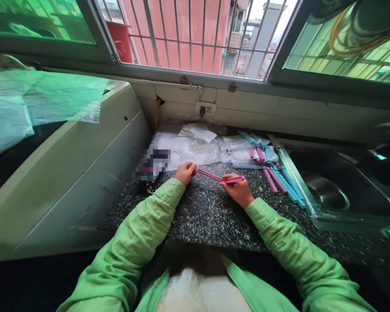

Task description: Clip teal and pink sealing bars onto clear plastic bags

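Observation:
Over the speckled counter [201, 216], a slim pink bag-sealing clip [209, 174] stretches between my two hands. My left hand [185, 173] pinches its left end with closed fingers. My right hand [236, 189] is closed around the right part, where a pink length juts out past the fingers. Whether that length is a second clip or part of the same one, I cannot tell. To the right of my right hand lie loose pink clips [270, 180] and blue clips [288, 184]. Behind these, more clips rest on clear plastic packaging [237, 151].
White plastic sheets [188, 143] cover the back of the counter below a wall socket [206, 108]. A metal sink [325, 190] borders the right side; a pale appliance [94, 169] stands at left. A pixelated item [152, 164] sits near my left hand. Behind is a barred window [188, 39].

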